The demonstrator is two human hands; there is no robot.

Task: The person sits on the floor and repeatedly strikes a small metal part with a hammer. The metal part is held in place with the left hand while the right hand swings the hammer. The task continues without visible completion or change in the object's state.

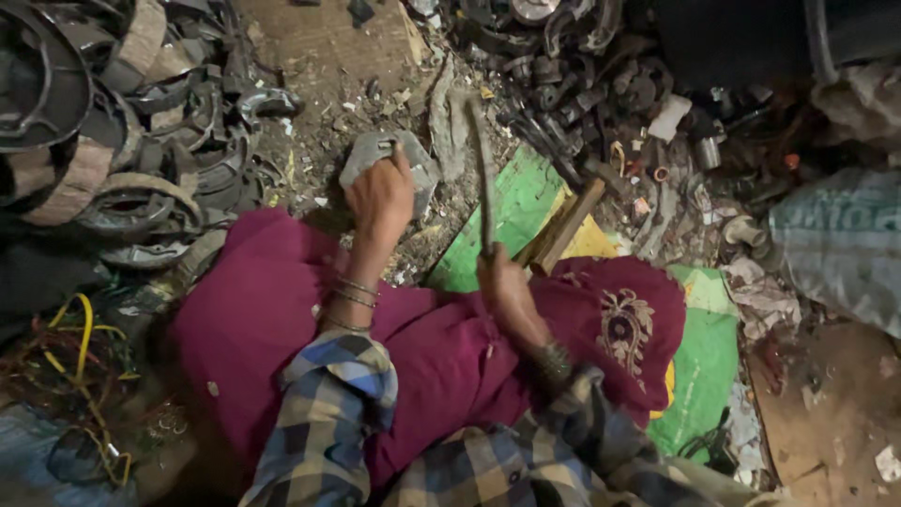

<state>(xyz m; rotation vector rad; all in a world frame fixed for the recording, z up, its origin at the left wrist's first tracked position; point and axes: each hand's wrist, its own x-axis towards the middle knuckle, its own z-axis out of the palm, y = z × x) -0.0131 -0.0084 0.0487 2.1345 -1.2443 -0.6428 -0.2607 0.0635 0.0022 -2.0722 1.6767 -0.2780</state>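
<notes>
My left hand (380, 192) grips a curved grey metal piece (413, 164) and holds it down on the dirty ground in front of my knees. My right hand (497, 272) is closed around the lower end of a long thin tool (482, 178), a rod or hammer handle that points up and away from me, blurred by motion. Its top end hangs just right of the grey piece. Both wrists wear bangles, and my sleeves are checked. My lap is covered in dark pink cloth (272, 319).
A heap of curved dark metal shoes with tan linings (122, 122) fills the left. Small dark metal scrap (601, 84) lies at the top right. A wooden stick (563, 225) rests on a green and yellow sack (526, 197). Yellow wires (84, 347) lie at the lower left, a grey woven bag (845, 244) at the right.
</notes>
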